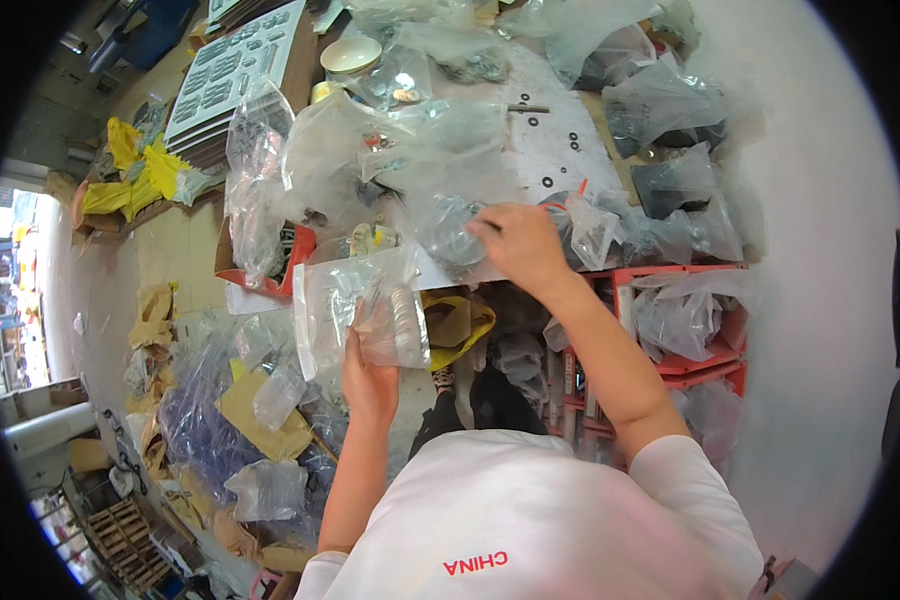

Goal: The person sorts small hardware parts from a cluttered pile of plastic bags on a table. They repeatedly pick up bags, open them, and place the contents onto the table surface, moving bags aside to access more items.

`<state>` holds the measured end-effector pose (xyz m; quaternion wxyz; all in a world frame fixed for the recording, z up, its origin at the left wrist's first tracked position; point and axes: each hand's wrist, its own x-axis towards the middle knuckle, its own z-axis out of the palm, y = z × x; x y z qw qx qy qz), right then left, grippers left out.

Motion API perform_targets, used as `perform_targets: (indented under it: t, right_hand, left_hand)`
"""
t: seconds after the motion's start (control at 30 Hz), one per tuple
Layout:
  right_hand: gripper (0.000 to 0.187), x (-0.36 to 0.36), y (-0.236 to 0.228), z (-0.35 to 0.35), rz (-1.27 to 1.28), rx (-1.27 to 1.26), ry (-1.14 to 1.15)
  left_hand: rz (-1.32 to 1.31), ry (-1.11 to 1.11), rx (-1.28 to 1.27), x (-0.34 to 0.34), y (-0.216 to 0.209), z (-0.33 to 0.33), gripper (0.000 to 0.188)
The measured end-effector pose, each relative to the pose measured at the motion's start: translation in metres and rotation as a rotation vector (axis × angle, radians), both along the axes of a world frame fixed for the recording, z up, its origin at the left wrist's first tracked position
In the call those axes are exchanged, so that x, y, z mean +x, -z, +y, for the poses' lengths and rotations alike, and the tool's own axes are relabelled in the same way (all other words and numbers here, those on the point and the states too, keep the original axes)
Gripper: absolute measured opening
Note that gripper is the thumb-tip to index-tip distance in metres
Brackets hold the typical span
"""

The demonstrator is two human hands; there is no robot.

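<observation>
In my left hand is a clear plastic bag, lifted in front of the table's near edge. A row of pale, ring-like pieces shows through the bag's right side; their exact kind is hard to make out. Over the table, my right hand has its fingers bent and drawn together at the side of another clear plastic bag. Whatever sits between those fingertips is too small or hidden to tell. Beside that hand, on its right, lies a bunched clear bag with a red-orange strip near it.
Several plastic bags of parts crowd the table, with black rings and a metal rod among them. A red bin stands left, a bowl and stacked grey sheets farther back. Red shelving sits below right.
</observation>
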<state>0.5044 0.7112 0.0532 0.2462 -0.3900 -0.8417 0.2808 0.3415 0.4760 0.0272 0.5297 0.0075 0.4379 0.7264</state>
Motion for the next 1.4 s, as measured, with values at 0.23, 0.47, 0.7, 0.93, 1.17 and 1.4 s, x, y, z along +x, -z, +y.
perform_targets:
  t: [0.23,0.47,0.7,0.93,1.17,1.4]
  right_hand:
    - [0.016,0.077,-0.025,0.022,0.069,0.093,0.096]
    - [0.015,0.147,0.003,0.008,-0.056,0.025,0.089]
    - [0.011,0.121,-0.008,-0.018,-0.116,0.146,-0.046]
    - [0.023,0.086,0.001,-0.022,-0.145,0.146,0.094]
    - [0.023,0.052,0.01,0.077,0.14,-0.006,0.071]
    - [0.027,0.081,-0.083,0.158,0.317,0.026,0.167]
  left_hand:
    - [-0.014,0.035,0.018,0.005,0.019,0.039,0.059]
    - [0.792,0.14,-0.181,0.034,0.098,0.123,0.059]
    - [1.356,0.193,-0.379,0.034,0.132,0.173,0.031]
    - [1.244,0.226,-0.455,0.049,0.159,0.145,0.039]
    - [1.412,0.488,-0.519,0.008,0.186,0.152,0.045]
    - [1.529,0.452,-0.572,0.016,0.169,0.162,0.054]
